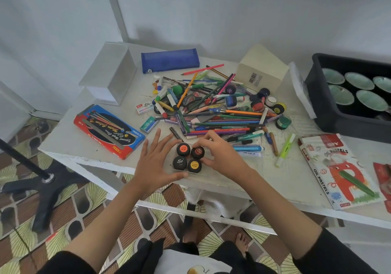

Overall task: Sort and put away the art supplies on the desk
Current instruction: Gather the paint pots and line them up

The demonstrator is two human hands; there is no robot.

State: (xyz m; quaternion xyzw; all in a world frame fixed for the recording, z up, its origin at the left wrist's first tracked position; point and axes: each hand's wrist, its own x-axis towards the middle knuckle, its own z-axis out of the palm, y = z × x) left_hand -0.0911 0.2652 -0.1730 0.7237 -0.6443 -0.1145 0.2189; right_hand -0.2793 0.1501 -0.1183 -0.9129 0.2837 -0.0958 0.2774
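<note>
Here, the right grip (220, 157) pinches a red-lidded paint pot (197, 152) on the surface (275, 180); the left grip (156, 161), fingers straight, rests alongside.

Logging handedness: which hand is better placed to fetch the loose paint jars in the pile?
Right, probably. The loose jars lie at the right of the pile, nearer the right hand, gripping the dark red jar; the left hand lies flat against the tray.

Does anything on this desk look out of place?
Yes. A loose green crayon lies on the white oil pastels box, and round black paint jars sit scattered in the pencil heap, away from the four grouped ones.
</note>
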